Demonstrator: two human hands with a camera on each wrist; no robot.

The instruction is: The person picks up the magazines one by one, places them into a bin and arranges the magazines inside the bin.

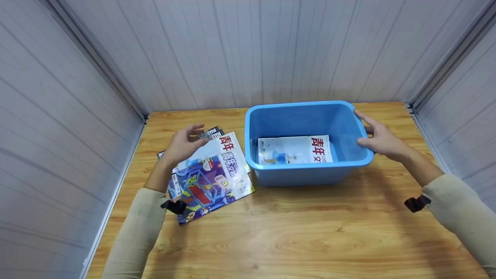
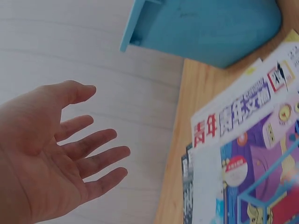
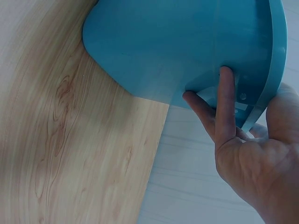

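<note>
Blue plastic bin [image 1: 310, 170] sits mid-table, one magazine already inside, its right rim gripped by the right hand [image 1: 381, 139]. The stack of magazines [image 1: 211, 174] lies just left of it. Above them the left hand [image 1: 182, 145] hovers empty, fingers relaxed; best to pinch only the top copy while steadying the bin.

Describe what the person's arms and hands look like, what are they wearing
Both arms wear long, loose beige sleeves: the left sleeve, the right sleeve. A small black clip-like device sits at each cuff: left device, right device. The left hand and right hand are bare, with no gloves, rings or watch visible.
</note>
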